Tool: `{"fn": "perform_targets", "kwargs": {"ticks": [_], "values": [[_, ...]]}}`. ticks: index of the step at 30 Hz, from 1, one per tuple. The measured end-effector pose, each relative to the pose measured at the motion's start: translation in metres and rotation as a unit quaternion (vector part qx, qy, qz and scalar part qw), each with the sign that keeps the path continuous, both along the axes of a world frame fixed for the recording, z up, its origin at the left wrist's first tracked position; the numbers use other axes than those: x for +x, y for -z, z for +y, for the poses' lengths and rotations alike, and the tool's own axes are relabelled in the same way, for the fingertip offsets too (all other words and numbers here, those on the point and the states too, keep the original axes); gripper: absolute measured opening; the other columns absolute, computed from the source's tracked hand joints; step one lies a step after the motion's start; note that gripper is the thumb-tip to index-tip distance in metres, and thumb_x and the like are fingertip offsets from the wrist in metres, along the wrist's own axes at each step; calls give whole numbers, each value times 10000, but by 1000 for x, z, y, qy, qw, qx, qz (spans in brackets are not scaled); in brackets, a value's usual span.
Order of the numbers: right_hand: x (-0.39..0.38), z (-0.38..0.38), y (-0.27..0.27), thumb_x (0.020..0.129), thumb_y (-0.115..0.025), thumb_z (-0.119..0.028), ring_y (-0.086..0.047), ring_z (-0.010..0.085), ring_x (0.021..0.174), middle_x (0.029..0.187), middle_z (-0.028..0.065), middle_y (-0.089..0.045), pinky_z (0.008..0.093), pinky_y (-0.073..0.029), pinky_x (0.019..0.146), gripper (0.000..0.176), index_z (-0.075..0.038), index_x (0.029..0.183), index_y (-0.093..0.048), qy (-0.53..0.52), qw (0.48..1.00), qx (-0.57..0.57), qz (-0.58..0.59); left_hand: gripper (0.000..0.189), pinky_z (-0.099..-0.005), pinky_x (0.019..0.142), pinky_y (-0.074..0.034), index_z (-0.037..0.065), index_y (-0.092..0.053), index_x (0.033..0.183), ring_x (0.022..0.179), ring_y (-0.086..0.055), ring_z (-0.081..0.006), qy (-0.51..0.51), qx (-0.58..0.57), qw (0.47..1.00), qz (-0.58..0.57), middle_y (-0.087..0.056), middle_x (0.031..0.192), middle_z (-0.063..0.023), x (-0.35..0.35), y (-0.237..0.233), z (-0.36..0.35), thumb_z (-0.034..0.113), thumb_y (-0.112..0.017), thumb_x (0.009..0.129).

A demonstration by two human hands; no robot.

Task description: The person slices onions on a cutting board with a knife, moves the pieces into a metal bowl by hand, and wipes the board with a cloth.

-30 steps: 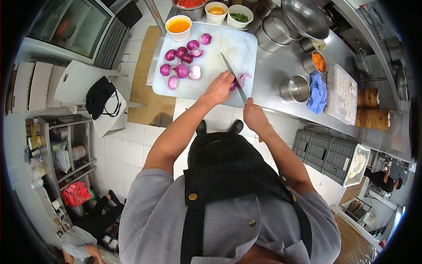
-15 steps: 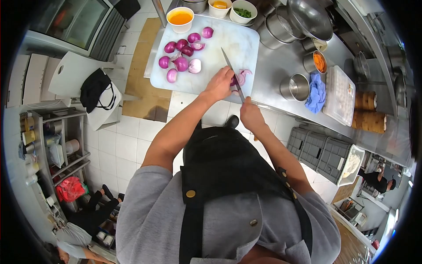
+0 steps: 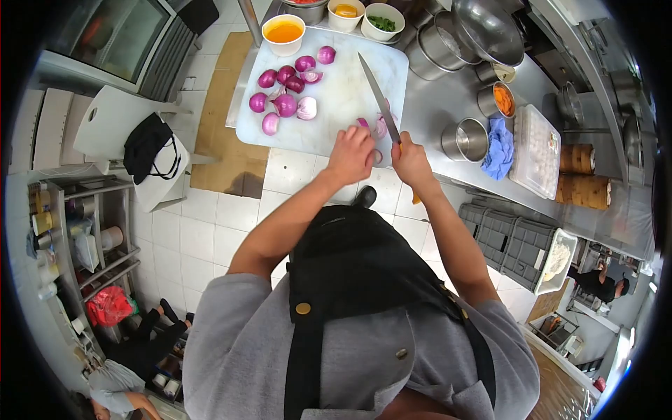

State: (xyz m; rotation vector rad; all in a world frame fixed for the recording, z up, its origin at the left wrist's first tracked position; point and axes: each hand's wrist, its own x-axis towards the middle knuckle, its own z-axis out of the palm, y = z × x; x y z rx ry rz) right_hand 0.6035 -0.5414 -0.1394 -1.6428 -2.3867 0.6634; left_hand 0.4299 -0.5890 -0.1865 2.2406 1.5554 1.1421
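My right hand (image 3: 411, 166) is wrapped around the handle of a long kitchen knife (image 3: 378, 91). The blade points away from me across the white cutting board (image 3: 329, 126). Near the board's front edge is my left hand (image 3: 352, 154), fingers bent and slightly apart, with no held thing visible. A small piece of red onion (image 3: 362, 122) lies just beyond its fingertips, and an onion ring (image 3: 378, 157) is beside its thumb. Sliced red onion (image 3: 381, 127) lies partly behind the blade. Several peeled red onions (image 3: 285, 106) and pieces are grouped on the board's left side.
A cup of orange liquid (image 3: 283, 33) stands at the board's back left; a bowl of chopped greens (image 3: 382, 23) is behind it. To the right are a steel pot (image 3: 465, 140), a blue cloth (image 3: 498, 148) and a lidded plastic box (image 3: 535, 152). Other people appear at the edges.
My left hand has drawn back toward me, off the onion near the blade. The knife has shifted slightly and its tip points farther away. My right hand still grips it.
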Motion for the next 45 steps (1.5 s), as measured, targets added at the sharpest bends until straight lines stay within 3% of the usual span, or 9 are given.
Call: {"fn": "perform_targets", "kwargs": {"ticks": [4,8,15,17,19,21,25,35,45], "values": [[5,8,-16,855,-557,-158,-627,449,730,811,268,-611,509,-517,664,234,9,1003,-488,-5,998,65,-22,324,-503,814,-342,58,-604,1032,1170,-420,-303,-114,-45,992,-19,-467,1228,-113,19,-8,1,88,-645,712],[12,3,-35,795,-620,-159,-636,411,794,896,226,-619,477,-522,701,291,-26,1040,-537,-8,996,75,-47,441,-625,957,-281,98,-575,1252,1427,-192,-294,-1,-21,983,183,-337,1488,9,28,-30,33,68,-544,814],[101,-31,-98,713,-681,-92,-640,366,777,851,176,-641,431,-524,692,233,-33,934,-633,-12,998,57,-35,558,-695,1076,-131,89,-467,1367,1461,-107,-248,50,-68,958,273,-276,1535,16,-4,-12,86,130,-586,824],[134,-49,-115,706,-704,-81,-635,339,717,791,171,-654,377,-513,670,196,-10,883,-658,0,1000,10,6,593,-631,1071,-209,64,-453,1355,1435,-176,-280,37,-61,962,265,-298,1513,-58,-21,-23,76,118,-630,791],[157,-66,-125,703,-718,-73,-630,314,671,755,156,-660,339,-503,654,179,2,858,-669,15,999,-21,34,516,-535,1016,-314,41,-511,1257,1334,-323,-308,13,-58,997,47,-393,1404,-139,-29,-20,63,125,-660,771],[172,-74,-126,704,-732,-107,-632,318,637,714,186,-648,339,-506,643,200,-2,866,-682,52,985,-162,32,471,-495,978,-344,36,-524,1217,1261,-376,-319,36,-74,995,48,-434,1328,-152,-29,-8,46,122,-660,775],[167,-73,-110,709,-733,-129,-611,281,594,695,176,-635,345,-491,607,204,5,852,-677,-27,979,-202,3,361,-436,943,-387,28,-565,1113,1136,-460,-337,24,-97,995,5,-507,1180,-151,-29,6,34,101,-671,775],[85,-81,-47,871,-589,-142,-612,441,669,668,253,-594,518,-480,611,193,13,892,-475,-25,998,-38,31,259,-435,915,-425,6,-550,1032,1049,-508,-370,-16,-33,994,-103,-524,1118,-184,-23,19,26,19,-642,790],[36,-98,-28,929,-522,-167,-630,421,651,708,253,-605,497,-518,570,243,61,998,-473,-48,998,-19,-30,246,-432,899,-438,4,-551,1004,1011,-529,-375,-28,-4,992,-120,-540,1064,-180,-23,18,25,5,-648,777]]}}
